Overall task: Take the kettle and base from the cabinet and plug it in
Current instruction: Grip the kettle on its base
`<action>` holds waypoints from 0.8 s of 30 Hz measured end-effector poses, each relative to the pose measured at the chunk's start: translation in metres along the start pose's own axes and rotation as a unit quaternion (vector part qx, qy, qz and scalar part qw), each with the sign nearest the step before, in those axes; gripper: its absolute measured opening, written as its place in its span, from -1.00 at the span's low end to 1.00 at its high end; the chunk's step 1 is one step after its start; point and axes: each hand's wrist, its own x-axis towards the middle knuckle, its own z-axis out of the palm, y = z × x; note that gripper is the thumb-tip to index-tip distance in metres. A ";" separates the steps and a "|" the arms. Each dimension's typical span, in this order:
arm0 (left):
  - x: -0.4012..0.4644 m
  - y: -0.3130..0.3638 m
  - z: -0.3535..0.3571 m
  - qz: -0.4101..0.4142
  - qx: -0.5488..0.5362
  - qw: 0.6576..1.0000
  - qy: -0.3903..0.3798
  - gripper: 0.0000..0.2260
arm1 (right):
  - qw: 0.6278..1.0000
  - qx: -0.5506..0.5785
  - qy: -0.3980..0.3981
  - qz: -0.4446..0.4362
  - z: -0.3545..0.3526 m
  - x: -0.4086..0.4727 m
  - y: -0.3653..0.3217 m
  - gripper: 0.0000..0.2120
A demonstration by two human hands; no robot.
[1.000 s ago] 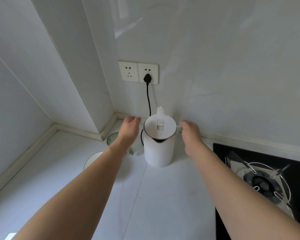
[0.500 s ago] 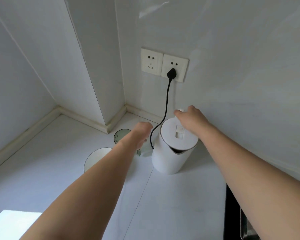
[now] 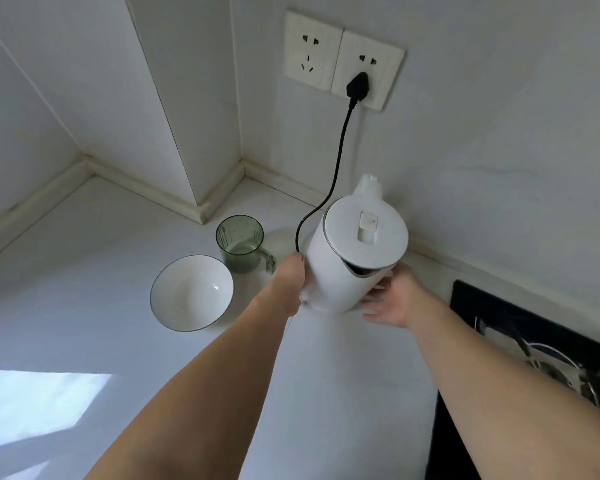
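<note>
The white kettle [image 3: 336, 268] stands on the white countertop [image 3: 84, 271] close to the back wall, leaning a little to the left, with its lid shut. Its black cord [image 3: 340, 147] rises to a black plug [image 3: 358, 85] seated in the right-hand wall socket [image 3: 385, 64]. My left hand [image 3: 290, 282] presses the kettle's lower left side where the cord comes down; its fingers are hidden behind the body. My right hand [image 3: 392, 301] cups the lower right side, fingers spread at the bottom edge. The base is hidden by the kettle and my hands.
A green glass mug [image 3: 241, 244] and a white bowl [image 3: 187, 303] sit just left of the kettle, close to my left forearm. An unused socket [image 3: 310, 53] is left of the plug. A black gas stove [image 3: 534, 341] lies to the right. A wall column juts out at the back left.
My right hand came off the lid and dropped to the kettle's lower right side. My left hand closed in on the lower left. The view moved closer and left; the bowl now shows fully.
</note>
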 end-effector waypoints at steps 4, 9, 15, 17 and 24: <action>0.001 -0.008 0.007 0.031 0.000 0.999 0.006 -0.78 | 0.998 0.055 0.017 -0.010 0.011 0.004 0.030 -0.70; 0.004 -0.012 0.011 0.069 0.031 0.996 0.044 -0.73 | 0.990 0.087 0.078 -0.079 0.021 0.008 0.029 -0.79; 0.009 -0.009 0.016 0.067 0.000 0.997 0.047 -0.81 | 0.987 0.088 0.101 -0.094 0.029 0.011 0.029 -0.80; 0.010 -0.011 0.017 0.062 0.000 0.997 0.045 -0.81 | 0.985 0.099 0.102 -0.095 0.030 0.014 0.029 -0.80; 0.006 -0.009 0.007 0.052 0.014 0.998 0.045 -0.83 | 0.985 0.106 0.109 -0.076 0.019 0.006 0.008 -0.78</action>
